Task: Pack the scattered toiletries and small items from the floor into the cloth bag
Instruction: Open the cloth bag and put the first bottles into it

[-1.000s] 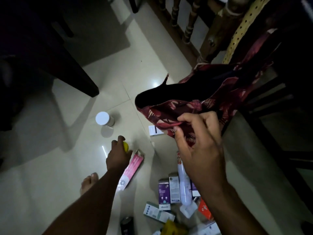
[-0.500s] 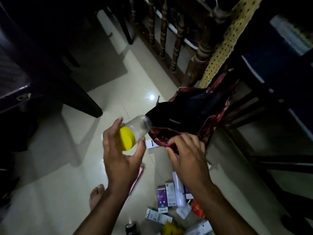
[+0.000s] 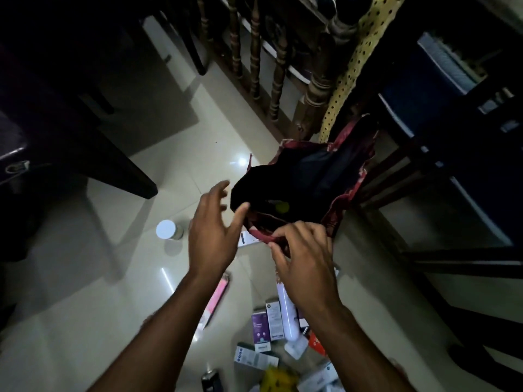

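The red patterned cloth bag (image 3: 343, 199) hangs open over the floor, its dark inside facing me. My right hand (image 3: 302, 258) pinches the bag's near rim. Inside the bag lies the yellow-capped bottle (image 3: 282, 206), only its cap visible. My left hand (image 3: 215, 227) hovers at the bag's left edge with fingers spread and nothing in it. On the floor below lie a pink box (image 3: 216, 299), a white tube (image 3: 287, 312), a purple box (image 3: 261, 331) and several other small boxes. A white-lidded jar (image 3: 167, 230) stands apart at the left.
A dark table leg (image 3: 124, 176) stands on the tiles to the left. A wooden railing with turned spindles (image 3: 254, 60) runs behind the bag, with a yellow dotted cloth (image 3: 346, 80) draped over it. Dark chair frames (image 3: 452, 193) crowd the right side.
My left hand carried the yellow-capped bottle up from the floor and let it go into the bag; the hand is now empty. My right hand kept holding the bag's rim.
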Demonstrator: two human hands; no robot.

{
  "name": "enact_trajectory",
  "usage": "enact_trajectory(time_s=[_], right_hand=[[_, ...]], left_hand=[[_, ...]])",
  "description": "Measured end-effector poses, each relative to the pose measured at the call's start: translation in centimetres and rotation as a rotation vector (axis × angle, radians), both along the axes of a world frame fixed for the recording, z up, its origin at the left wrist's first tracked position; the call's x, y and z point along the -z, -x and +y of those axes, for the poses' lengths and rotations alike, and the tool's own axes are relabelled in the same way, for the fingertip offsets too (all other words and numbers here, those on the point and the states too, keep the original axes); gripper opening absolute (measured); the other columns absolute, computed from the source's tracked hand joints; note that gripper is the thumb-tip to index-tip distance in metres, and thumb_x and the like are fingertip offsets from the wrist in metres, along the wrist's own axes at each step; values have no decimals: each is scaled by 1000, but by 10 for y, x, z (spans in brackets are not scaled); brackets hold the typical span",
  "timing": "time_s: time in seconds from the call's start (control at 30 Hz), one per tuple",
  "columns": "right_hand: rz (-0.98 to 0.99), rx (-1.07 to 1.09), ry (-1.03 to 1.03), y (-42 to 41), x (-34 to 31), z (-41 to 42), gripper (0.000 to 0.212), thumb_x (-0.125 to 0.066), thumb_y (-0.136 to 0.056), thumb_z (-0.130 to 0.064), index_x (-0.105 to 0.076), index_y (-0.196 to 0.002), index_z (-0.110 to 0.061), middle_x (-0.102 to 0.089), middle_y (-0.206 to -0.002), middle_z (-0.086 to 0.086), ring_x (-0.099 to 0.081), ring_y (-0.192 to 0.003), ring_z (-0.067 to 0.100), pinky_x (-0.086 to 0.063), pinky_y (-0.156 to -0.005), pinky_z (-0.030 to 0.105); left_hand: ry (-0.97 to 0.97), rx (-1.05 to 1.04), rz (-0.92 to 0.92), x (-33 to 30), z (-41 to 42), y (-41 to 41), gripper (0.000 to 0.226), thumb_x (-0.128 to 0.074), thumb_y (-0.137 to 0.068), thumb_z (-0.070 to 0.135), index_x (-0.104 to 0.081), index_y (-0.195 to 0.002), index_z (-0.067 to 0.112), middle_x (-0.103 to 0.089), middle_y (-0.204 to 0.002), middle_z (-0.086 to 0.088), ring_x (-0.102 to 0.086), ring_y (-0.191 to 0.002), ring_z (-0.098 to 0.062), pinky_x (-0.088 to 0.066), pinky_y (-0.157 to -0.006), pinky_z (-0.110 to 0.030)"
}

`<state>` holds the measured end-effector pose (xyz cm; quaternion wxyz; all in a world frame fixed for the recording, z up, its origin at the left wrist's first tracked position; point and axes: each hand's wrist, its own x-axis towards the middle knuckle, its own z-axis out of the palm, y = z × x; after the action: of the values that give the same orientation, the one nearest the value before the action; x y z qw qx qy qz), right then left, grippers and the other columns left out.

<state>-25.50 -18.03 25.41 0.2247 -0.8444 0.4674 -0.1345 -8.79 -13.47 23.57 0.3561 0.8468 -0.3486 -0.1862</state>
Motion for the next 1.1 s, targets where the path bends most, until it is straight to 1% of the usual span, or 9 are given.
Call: enact_trajectory(time_s=[0.07,0.23,0.37,0.47,0.57,0.73,0.97,1.03,1.1], right_hand=[[12,23,14,4,0,0,13,-70,-89,-27,-62,-98,-25,-62,-100,-9,-48,-100,19,-46,-88,39],[-68,15,-2,8,10,1,12,-68,-91,-12,-63,-101,-18,-60,-105,-2,-55,-97,21,-52,-84,43],[-66,-32,34,6,17,5,13,-67,-91,-10,-64,-101,-17,-59,-108,-1,-55,-100,21,-52,-85,43],[-80,-23,49,0,24,11,17,-69,-89,-7,-65,-102,-17,-58,-110,-2,-54,-103,19,-53,-86,41],[-115,-19,86,-8,37,17,18,-70,-89,-4,-69,-103,-14,-58,-112,0,-54,-103,21,-51,-86,38],[-184,8,109,-14,48,28,19,-65,-92,0,-72,-105,-13,-56,-115,1,-52,-105,22,-49,-84,37],[-228,39,123,-13,65,26,24,-60,-91,-7,-75,-106,-17,-53,-118,-2,-49,-105,17,-42,-87,22],[-242,41,140,-16,69,26,24,-62,-89,-5,-75,-105,-17,-53,-118,-2,-49,-103,17,-37,-88,13],[-251,32,149,-16,72,25,25,-62,-89,-5,-75,-105,-18,-53,-118,-3,-49,-103,17,-36,-90,12]], left_hand=[[-58,-61,76,15,29,-4,43,-60,-98,52,-49,-136,37,-60,-126,12,-62,-102,-5,-47,-79,-30],[-388,-86,181,76,89,-27,27,-63,-97,43,-61,-120,29,-68,-117,5,-66,-88,-8,-47,-76,-31],[-549,-49,155,123,105,-48,34,-65,-97,38,-61,-128,24,-65,-122,2,-64,-92,-12,-44,-77,-30],[-595,-75,128,160,108,-75,41,-66,-96,37,-58,-134,22,-61,-131,-3,-65,-106,-21,-50,-86,-36],[-654,-82,60,191,107,-104,53,-66,-96,35,-51,-144,18,-51,-143,-10,-58,-124,-31,-48,-98,-43],[-753,-46,26,231,104,-132,71,-70,-93,33,-36,-155,21,-28,-163,-8,-49,-132,-41,-49,-101,-52],[-832,-25,-63,277,90,-154,91,-70,-95,26,-8,-162,36,14,-170,-1,-10,-154,-43,-43,-105,-59],[-834,-19,-18,289,90,-171,92,-70,-94,21,-10,-162,34,14,-171,-2,-18,-151,-48,-42,-109,-58],[-798,-14,11,301,89,-177,90,-70,-92,15,-17,-162,31,5,-171,-5,-39,-138,-52,-45,-106,-55]])
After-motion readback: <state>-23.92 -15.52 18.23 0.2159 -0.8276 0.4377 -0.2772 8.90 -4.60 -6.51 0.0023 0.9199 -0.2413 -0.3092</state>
